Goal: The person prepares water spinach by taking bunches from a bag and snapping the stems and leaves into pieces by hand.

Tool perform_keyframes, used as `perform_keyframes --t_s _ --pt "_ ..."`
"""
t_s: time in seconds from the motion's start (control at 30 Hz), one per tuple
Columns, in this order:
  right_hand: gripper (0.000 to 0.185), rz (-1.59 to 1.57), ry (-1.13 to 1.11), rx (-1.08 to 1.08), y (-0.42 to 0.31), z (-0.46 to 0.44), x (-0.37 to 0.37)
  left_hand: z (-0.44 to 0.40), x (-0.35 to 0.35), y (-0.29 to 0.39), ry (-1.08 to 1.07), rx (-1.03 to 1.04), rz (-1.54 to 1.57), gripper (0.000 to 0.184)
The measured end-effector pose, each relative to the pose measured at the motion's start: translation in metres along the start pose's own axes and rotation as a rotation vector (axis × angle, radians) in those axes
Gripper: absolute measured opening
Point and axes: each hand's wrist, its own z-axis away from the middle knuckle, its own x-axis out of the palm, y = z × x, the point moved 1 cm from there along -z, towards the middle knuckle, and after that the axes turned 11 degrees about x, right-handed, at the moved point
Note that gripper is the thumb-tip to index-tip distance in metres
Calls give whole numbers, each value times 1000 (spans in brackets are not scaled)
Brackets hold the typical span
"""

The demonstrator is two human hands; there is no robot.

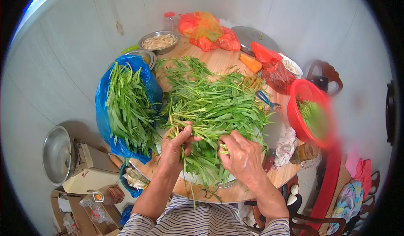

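Observation:
A large heap of leafy green stems (210,97) spreads over the middle of a round wooden table (191,192). At the heap's near edge my left hand (174,149) pinches some stems between thumb and fingers. My right hand (242,156), to the right of it, is closed around short pieces of green stem. Beside the heap on the left, a blue plastic bag (101,97) holds more of the long greens. A red basket (294,110) on the right contains some green stems. Part of a pale round plate or tray shows under the heap.
Red plastic bags (229,38), a bowl of pale strips (159,41) and a lidded jar (169,21) stand at the back. Carrots (251,62), blue-handled scissors or a peeler (265,99), a crumpled cloth (286,147) and a glass mug (306,152) lie rightward. A metal basin (57,155) is lower left.

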Motion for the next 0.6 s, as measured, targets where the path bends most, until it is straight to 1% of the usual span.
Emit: perform_keyframes --t_s 0.03,0.07,0.1,0.17,0.2,0.23,0.3,0.33,0.37,0.43,0.47,0.53,0.57,0.6 --pt "15 -44 62 45 2 2 5 1 3 0 0 1 1 37" --pt "16 -88 122 91 4 3 9 3 6 -1 15 -51 26 38" --pt "16 -88 121 89 6 4 15 5 9 -2 30 -102 51 39" --pt "14 -560 147 458 15 6 28 6 9 -6 50 -119 81 42" --pt "14 -836 148 550 19 4 31 3 6 -10 62 -128 103 42" --pt "14 -838 147 547 21 3 27 1 4 -12 73 -137 125 42" --pt "14 -1177 161 874 25 0 16 -1 0 -12 83 -132 132 43" --pt "15 -1210 169 819 23 -3 9 -1 -2 -12 93 -131 139 44" --pt "15 -1211 167 818 26 -4 6 -1 -2 -10 95 -130 139 44" --pt "17 -984 344 601 37 -4 -4 0 -1 -5 121 -96 131 43" --pt "21 -1023 311 560 47 -2 -8 0 0 -6 123 -95 134 43" --pt "20 -1068 288 561 46 0 -21 1 3 -6 81 27 81 42" --pt "20 -1114 271 565 46 2 -25 2 2 -8 84 27 82 42" --pt "20 -1185 217 514 50 5 -26 2 1 -10 66 60 67 42"
